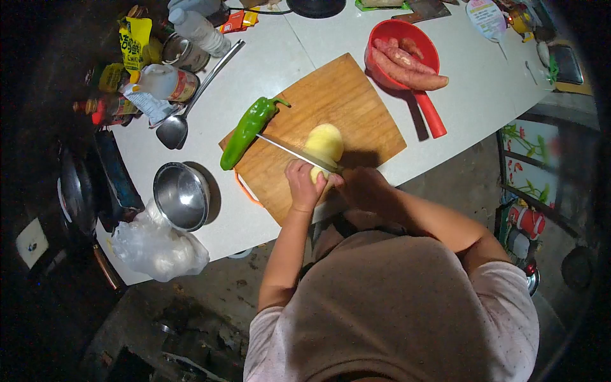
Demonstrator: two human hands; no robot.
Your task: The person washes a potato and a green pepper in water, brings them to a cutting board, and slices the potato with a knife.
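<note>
A peeled yellow potato [325, 141], partly sliced, lies near the front edge of the wooden cutting board [347, 86]. Its near end is held by my left hand [305, 183], whose fingers are closed around it. My right hand [361, 184] grips the handle of a kitchen knife [286, 146]; the handle is mostly hidden by the hand. The blade lies across the potato, close to my left fingers, and its tip points left toward a long green pepper [248, 132]. That pepper rests on the board's left edge.
Behind the board's right side, a red strainer [431, 114] holds several sweet potatoes [407, 63]. At left are a metal bowl [181, 196], a plastic bag [159, 245] and a long-handled spatula [173, 130]. Bottles and packets crowd the back left, including a clear bottle [199, 32].
</note>
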